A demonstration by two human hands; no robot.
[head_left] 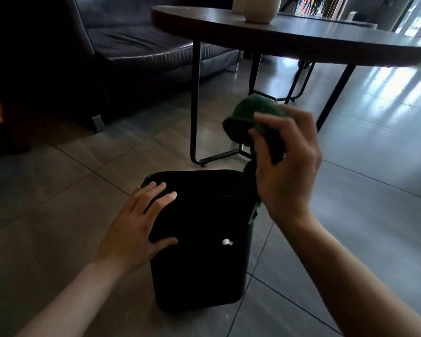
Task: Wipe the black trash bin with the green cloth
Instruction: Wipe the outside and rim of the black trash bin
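The black trash bin (199, 263) stands on the tiled floor in the lower middle of the view, with a small white speck on it. My left hand (136, 227) lies flat on the bin's left side, fingers spread over its rim. My right hand (289, 166) is raised above the bin's right rim and is closed on the green cloth (248, 115). The cloth bunches above my fingers, and a strip of it hangs down toward the bin's right edge.
A dark round table (301, 37) on thin black metal legs (195, 105) stands just behind the bin, with a pale vase (260, 8) on top. A black leather sofa (131, 45) fills the back left. Grey floor tiles (362, 203) extend to the right.
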